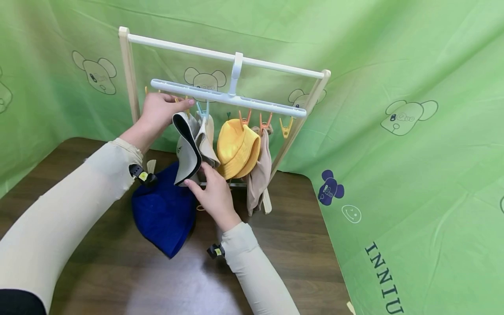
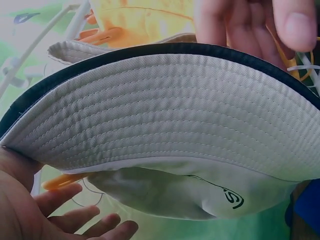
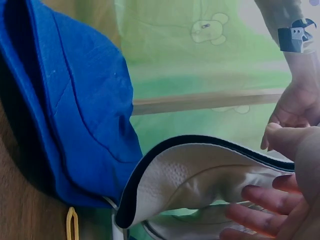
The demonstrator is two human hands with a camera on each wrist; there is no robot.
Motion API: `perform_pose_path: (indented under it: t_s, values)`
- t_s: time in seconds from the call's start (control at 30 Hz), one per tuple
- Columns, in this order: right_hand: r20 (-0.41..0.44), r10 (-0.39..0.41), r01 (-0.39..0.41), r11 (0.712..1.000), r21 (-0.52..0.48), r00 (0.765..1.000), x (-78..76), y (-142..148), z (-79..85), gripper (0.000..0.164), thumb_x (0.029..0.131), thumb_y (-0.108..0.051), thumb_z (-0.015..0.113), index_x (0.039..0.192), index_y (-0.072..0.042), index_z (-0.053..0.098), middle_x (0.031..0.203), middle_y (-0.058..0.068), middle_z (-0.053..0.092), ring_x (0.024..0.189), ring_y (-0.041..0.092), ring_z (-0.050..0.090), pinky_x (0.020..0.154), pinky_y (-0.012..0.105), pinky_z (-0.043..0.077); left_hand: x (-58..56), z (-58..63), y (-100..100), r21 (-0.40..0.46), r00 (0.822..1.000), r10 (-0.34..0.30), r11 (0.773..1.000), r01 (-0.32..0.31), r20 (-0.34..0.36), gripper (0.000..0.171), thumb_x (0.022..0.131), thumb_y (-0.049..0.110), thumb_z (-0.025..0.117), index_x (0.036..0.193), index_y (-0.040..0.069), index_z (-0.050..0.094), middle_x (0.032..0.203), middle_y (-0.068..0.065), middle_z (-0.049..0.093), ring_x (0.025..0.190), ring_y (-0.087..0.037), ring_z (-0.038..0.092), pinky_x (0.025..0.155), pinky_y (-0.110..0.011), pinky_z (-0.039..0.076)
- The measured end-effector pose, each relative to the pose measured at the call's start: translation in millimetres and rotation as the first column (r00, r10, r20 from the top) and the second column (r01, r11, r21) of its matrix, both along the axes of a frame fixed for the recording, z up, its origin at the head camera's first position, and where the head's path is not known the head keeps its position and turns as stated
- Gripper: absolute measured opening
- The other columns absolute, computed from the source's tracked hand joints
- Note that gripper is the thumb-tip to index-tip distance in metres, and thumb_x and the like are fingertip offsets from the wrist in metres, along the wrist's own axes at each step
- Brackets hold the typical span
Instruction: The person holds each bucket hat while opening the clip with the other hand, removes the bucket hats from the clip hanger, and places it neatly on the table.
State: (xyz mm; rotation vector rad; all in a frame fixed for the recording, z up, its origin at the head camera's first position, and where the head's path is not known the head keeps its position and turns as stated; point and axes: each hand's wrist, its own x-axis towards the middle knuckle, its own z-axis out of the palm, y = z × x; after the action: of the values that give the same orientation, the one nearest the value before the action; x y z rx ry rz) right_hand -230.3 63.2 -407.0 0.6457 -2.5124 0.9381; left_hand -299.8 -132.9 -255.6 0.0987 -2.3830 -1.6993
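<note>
So there's a pale bucket hat point(image 1: 188, 157) up in the air under a light blue plastic hanger point(image 1: 260, 103), between two hands, with its brim tipped sideways. Left hand point(image 1: 159, 109) is up by a yellow-orange clip point(image 2: 65, 181) at the top of the hat, fingers loose and apart; can't tell if it's actually pressing the clip. Right hand point(image 1: 214, 192) is down at the lower brim, thumb and fingers spread apart, and I can't make out any real grip.

Texture-wise, the hat is a twill-looking fabric with a curvy floppy brim and a dark binding around the edge. Below it on the wood-grain table point(image 1: 275, 258) there's a deep blue hat point(image 1: 165, 210), thick and matte, sagging to a point. A soft yellow hat point(image 1: 236, 146) and a limp beige cloth piece point(image 1: 260, 175) hang further right.

The head cam is the only one that gets the whole rack, wooden uprights point(image 1: 127, 74) with a smooth white rail point(image 1: 177, 47). Left wrist cam shows the rows of brim stitching and the little S-like black logo way better. Right wrist cam looks into the hat's pale hollow and picks up the blue hat's curved seams.
</note>
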Motion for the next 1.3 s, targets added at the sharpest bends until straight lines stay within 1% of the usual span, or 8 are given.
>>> perform_pose_path:
  t_s: [0.07, 0.23, 0.4, 0.53, 0.77, 0.93, 1.13, 1.3]
  values:
    - [0.005, -0.011, 0.011, 0.999, -0.03, 1.0, -2.1, -1, 0.2, 0.049, 0.092, -0.043, 0.077, 0.13, -0.016, 0.062, 0.119, 0.005, 0.072, 0.112, 0.022, 0.068, 0.092, 0.042, 0.056, 0.2, 0.2, 0, -0.01, 1.0, 0.002, 1.0, -0.002, 0.006, 0.053, 0.085, 0.054, 0.08, 0.104, 0.005, 0.075, 0.079, 0.01, 0.058, 0.082, -0.015, 0.046, 0.068, -0.032, 0.037]
    - [0.026, -0.017, 0.02, 0.994, -0.109, 1.0, -6.6, -4, 1.4, 0.045, 0.091, -0.04, 0.079, 0.127, -0.017, 0.065, 0.116, 0.005, 0.073, 0.109, 0.017, 0.069, 0.092, 0.038, 0.056, -0.1, -2.0, 0, -0.008, 1.0, -0.01, 1.0, 0.01, -0.001, 0.055, 0.086, 0.054, 0.079, 0.109, 0.004, 0.074, 0.093, 0.005, 0.06, 0.089, -0.015, 0.046, 0.074, -0.033, 0.038]
    - [0.045, -0.019, 0.026, 0.987, -0.158, 0.999, -10.2, -7, 2.6, 0.045, 0.09, -0.039, 0.08, 0.127, -0.017, 0.066, 0.118, 0.003, 0.074, 0.111, 0.014, 0.069, 0.095, 0.035, 0.055, -2.3, -5.5, -1, 0.091, 0.999, -0.035, 0.995, 0.036, -0.01, 0.052, 0.086, 0.05, 0.081, 0.113, 0.007, 0.07, 0.111, 0.003, 0.06, 0.102, -0.013, 0.05, 0.082, -0.03, 0.043]
    - [0.044, -0.005, 0.013, 0.984, -0.178, 0.999, -11.5, -10, 2.4, 0.045, 0.09, -0.039, 0.08, 0.128, -0.017, 0.066, 0.119, 0.002, 0.075, 0.113, 0.013, 0.069, 0.096, 0.036, 0.055, -2.7, -8.5, -2, 0.156, 1.0, -0.027, 0.987, 0.026, 0.003, 0.055, 0.084, 0.048, 0.083, 0.118, 0.006, 0.07, 0.113, 0.002, 0.062, 0.106, -0.013, 0.053, 0.087, -0.029, 0.045]
    - [0.061, 0.009, 0.004, 0.977, -0.215, 0.998, -13.9, -17, 1.1, 0.039, 0.091, -0.04, 0.079, 0.121, -0.019, 0.067, 0.115, -0.002, 0.075, 0.108, 0.012, 0.069, 0.089, 0.034, 0.056, -0.7, -7.0, -3, 0.035, 1.0, 0.024, 0.999, -0.025, 0.011, 0.066, 0.083, 0.055, 0.082, 0.125, 0.005, 0.073, 0.124, -0.008, 0.066, 0.115, -0.017, 0.053, 0.096, -0.034, 0.043]
    - [0.032, -0.025, 0.032, 0.973, -0.229, 0.999, -15.6, -22, 2.7, 0.032, 0.09, -0.035, 0.08, 0.112, -0.015, 0.069, 0.105, 0.002, 0.075, 0.095, 0.018, 0.071, 0.078, 0.032, 0.057, 0.0, -5.4, 0, -0.042, 0.999, 0.045, 0.998, -0.046, -0.003, 0.059, 0.083, 0.055, 0.081, 0.116, 0.006, 0.077, 0.112, -0.003, 0.068, 0.101, -0.015, 0.052, 0.081, -0.031, 0.041]
    - [-0.065, -0.091, 0.081, 0.987, -0.137, 0.994, -18.6, -26, 5.2, 0.023, 0.093, -0.034, 0.077, 0.101, -0.014, 0.069, 0.091, 0.002, 0.073, 0.082, 0.015, 0.068, 0.069, 0.028, 0.053, -0.9, -3.7, 2, -0.06, 0.998, 0.054, 0.997, -0.055, -0.012, 0.056, 0.082, 0.055, 0.082, 0.11, 0.007, 0.079, 0.103, 0.001, 0.069, 0.093, -0.014, 0.051, 0.075, -0.031, 0.041]
    - [-0.107, -0.094, 0.082, 0.99, -0.113, 0.99, -20.7, -26, 6.6, 0.018, 0.096, -0.028, 0.074, 0.094, -0.011, 0.067, 0.08, 0.004, 0.067, 0.073, 0.017, 0.062, 0.063, 0.029, 0.05, -1.3, -1.6, 3, -0.086, 0.998, 0.047, 0.995, -0.05, -0.028, 0.054, 0.082, 0.056, 0.081, 0.103, 0.006, 0.08, 0.082, 0.008, 0.066, 0.083, -0.016, 0.048, 0.067, -0.032, 0.037]
